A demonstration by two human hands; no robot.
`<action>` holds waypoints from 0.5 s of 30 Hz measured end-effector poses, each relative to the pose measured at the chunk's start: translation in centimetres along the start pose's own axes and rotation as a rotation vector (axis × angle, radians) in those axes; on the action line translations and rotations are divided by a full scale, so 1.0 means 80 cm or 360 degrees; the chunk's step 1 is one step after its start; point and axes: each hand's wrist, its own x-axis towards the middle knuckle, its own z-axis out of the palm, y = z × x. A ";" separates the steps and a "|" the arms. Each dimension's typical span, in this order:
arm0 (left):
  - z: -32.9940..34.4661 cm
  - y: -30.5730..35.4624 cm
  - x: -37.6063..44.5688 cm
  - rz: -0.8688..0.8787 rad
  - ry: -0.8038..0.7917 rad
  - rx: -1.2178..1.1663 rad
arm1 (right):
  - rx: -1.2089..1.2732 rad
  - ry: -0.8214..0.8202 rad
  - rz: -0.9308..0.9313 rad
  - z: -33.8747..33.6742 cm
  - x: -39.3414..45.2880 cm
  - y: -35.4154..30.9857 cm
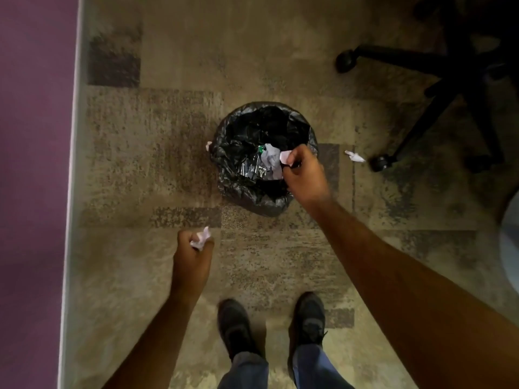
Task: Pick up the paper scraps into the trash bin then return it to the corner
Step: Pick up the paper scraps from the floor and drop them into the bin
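A round trash bin lined with a black bag stands on the carpet ahead of me, with crumpled paper inside. My right hand is over its right rim, closed on a white paper scrap. My left hand is lower left of the bin, fisted around another white scrap. One scrap lies on the carpet right of the bin. Another small scrap pokes out at the bin's left edge.
A purple wall with a pale baseboard runs down the left. A black office chair base with castors stands at the upper right. My two shoes are on the patterned carpet below the bin.
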 end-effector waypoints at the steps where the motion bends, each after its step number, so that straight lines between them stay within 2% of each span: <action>1: -0.001 0.014 -0.003 0.0060 -0.0031 -0.0041 | -0.0002 -0.0004 0.0024 -0.001 -0.007 0.000; 7: 0.002 0.113 0.007 0.0442 -0.0179 -0.0001 | 0.0077 -0.0188 0.0193 -0.014 -0.022 0.003; 11: 0.022 0.168 0.031 0.0612 -0.0236 0.0109 | 0.0176 -0.0210 0.0217 -0.018 -0.013 -0.001; 15: 0.051 0.203 0.045 0.0518 -0.0458 0.0077 | 0.0117 -0.0169 0.0316 -0.026 -0.056 0.023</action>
